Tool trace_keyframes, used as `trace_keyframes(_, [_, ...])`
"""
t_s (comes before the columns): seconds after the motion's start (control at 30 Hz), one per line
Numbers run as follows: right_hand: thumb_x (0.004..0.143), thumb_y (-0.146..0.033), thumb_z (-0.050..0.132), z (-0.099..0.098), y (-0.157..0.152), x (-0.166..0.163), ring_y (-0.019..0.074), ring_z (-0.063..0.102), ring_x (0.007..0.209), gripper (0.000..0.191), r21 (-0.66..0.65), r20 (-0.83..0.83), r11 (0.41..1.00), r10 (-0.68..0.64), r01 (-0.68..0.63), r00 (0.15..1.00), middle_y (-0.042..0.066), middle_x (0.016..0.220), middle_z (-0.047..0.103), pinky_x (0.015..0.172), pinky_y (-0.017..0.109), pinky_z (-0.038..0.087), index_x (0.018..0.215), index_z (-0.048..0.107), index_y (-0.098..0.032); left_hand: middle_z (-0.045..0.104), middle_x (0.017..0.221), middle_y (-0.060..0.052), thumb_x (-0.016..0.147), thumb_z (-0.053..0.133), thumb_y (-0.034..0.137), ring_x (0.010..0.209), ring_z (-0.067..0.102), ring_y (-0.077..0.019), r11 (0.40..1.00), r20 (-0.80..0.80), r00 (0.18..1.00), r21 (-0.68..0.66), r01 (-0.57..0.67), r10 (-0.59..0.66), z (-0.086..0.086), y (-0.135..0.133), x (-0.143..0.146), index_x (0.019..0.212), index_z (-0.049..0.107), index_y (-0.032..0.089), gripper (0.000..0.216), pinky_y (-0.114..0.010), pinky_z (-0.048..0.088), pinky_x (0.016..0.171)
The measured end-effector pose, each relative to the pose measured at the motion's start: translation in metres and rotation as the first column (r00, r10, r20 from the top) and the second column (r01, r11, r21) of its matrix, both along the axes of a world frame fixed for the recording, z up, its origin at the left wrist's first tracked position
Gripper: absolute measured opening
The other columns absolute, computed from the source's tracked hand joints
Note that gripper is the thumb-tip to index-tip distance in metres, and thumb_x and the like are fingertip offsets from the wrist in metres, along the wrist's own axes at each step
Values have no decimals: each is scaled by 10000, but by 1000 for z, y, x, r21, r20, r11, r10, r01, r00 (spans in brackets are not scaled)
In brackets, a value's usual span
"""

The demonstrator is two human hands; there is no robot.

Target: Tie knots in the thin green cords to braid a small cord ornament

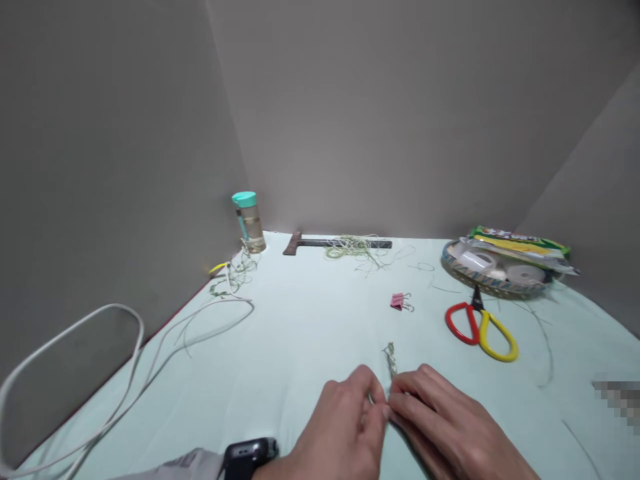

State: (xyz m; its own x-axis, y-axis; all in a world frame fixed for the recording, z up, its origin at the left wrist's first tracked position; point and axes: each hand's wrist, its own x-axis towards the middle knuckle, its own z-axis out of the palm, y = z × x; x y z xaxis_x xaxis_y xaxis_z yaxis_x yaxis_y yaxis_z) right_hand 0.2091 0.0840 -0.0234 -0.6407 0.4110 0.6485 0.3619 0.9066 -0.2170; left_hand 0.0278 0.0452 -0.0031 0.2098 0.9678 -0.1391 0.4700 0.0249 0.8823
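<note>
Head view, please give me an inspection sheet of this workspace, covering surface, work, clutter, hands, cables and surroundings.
Surface: pale blue-green tabletop, strewn in places with tangled strands.
Job's things: braided cord, one end visible, the rest largely covered.
Clutter: pink binder clip; scissors with red and yellow handles, near a filled basket; hammer-like tool, some strands over its handle; bottle with turquoise lid.
Hands: left hand, watch on its wrist, and right hand meet at the cord; how the fingers grip is hidden.
Cables: white cable, looped along the left side.
Surroundings: grey walls left, rear and right.
</note>
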Motion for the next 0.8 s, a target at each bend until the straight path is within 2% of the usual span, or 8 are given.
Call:
trace_keyframes(0.07, [994,-60,446,2,-4,3,192,561,730,241,-36,1,999,-22,22,1000,79,815,650,654,327,465,932,660,-152,394,550,99,936,468,260,534,376,-147,1000,5,1000,2,-12,12,1,0,2,923,529,226,72,-275,294,547])
trace_keyframes(0.17, [989,-70,499,5,-8,4,188,574,774,195,-99,19,992,-82,83,996,62,850,669,742,361,439,919,664,-149,381,571,97,963,444,294,571,359,-148,999,1,999,-19,-49,49,2,0,4,893,520,235,119,-273,290,578])
trace_keyframes(0.37, [978,-126,537,-2,-5,4,155,551,745,177,-182,-28,972,-156,149,987,28,847,684,735,348,374,863,670,-146,379,565,95,995,381,442,562,306,-150,998,-25,1000,-66,-2,1,1,2,3,887,538,247,272,-275,273,563])
trace_keyframes(0.6, [990,-96,534,0,-6,4,167,592,770,216,-237,5,958,-165,162,986,33,837,701,756,355,361,838,683,-133,641,756,-6,942,444,588,680,509,-184,986,-59,997,-158,-61,52,4,5,2,871,573,251,367,-265,339,521])
trace_keyframes(0.73, [983,-91,515,4,-5,9,183,577,814,178,-319,57,933,-159,168,986,32,892,696,795,361,372,924,678,-134,669,848,-8,953,501,587,776,555,-189,970,52,997,-241,-44,58,1,4,-4,900,606,260,348,-243,412,559])
trace_keyframes(0.8, [969,-79,498,6,-5,11,186,556,819,173,-336,43,923,-185,189,982,38,899,684,808,364,375,934,661,-125,651,851,8,952,534,580,759,532,-173,958,94,993,-285,-45,75,0,2,-5,906,615,266,327,-233,423,577])
